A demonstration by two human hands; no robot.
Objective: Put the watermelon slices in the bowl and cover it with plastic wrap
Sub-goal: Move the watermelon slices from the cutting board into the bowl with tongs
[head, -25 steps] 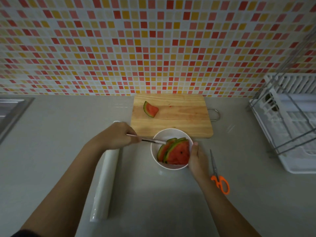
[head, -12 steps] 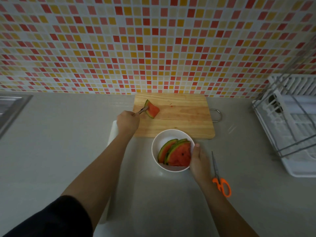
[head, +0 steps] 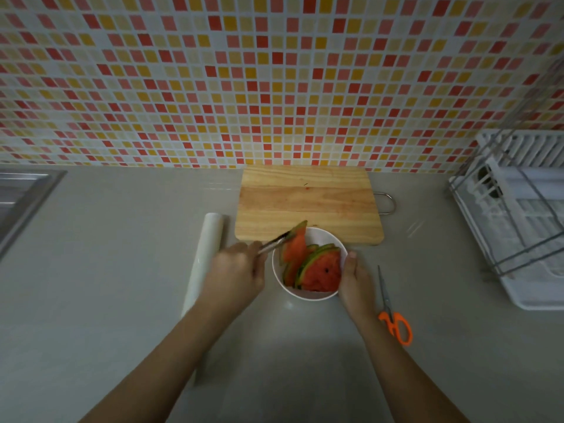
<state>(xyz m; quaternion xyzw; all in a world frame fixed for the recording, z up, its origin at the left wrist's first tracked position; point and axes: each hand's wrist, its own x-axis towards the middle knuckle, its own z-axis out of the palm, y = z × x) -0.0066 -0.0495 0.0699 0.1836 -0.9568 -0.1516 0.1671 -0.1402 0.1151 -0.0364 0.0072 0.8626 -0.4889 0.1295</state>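
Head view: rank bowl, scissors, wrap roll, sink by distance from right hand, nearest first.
1. Bowl: held by the right hand, at its left.
2. Scissors: just to its right.
3. Wrap roll: left, past the bowl.
4. Sink: far left edge.

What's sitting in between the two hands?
The white bowl of watermelon slices, in the head view. The left hand grips tongs beside it; the right hand holds its rim.

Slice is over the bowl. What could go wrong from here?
1. The metal tongs in the left hand pinch the held watermelon wedge only near its rind, over the left rim of the round white bowl; it may slip onto the counter.
2. The stacked slices lean upright, so the wedge could topple out.
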